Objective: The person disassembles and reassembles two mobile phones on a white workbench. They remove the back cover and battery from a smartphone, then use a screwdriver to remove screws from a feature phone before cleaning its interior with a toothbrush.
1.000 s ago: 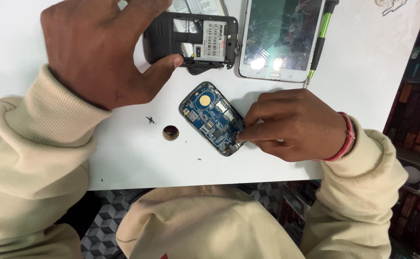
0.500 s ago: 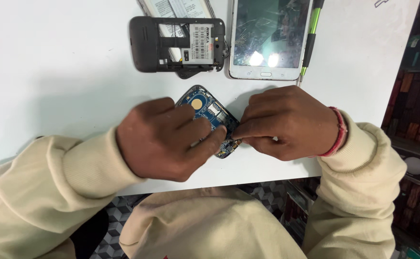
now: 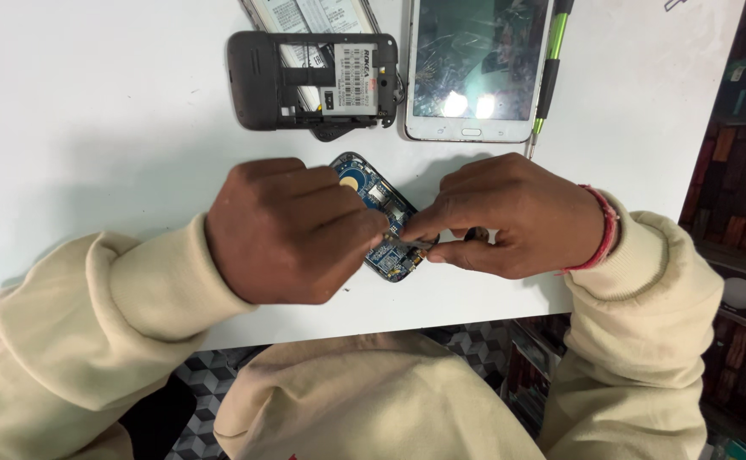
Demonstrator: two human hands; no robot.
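The circuit board [image 3: 381, 223] is blue with a round gold spot and small silver patches, lying on a plain white table [image 3: 100, 145]. The phone frame [image 3: 305, 81] is dark grey with a white label, the smartphone [image 3: 475, 68] white-edged with a dark glossy screen. The screwdriver [image 3: 550, 64] is green and black, the sleeves [image 3: 92, 341] cream, the wrist thread [image 3: 603, 230] red.

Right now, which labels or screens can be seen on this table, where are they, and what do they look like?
Screen of a white phone: top centre, rectangular, dark cracked glass with glare.
Label on the dark grey open phone body: top, left of the white phone, small white rectangle with black print.
Label on the silver-edged device: top edge, white, partly cut off.
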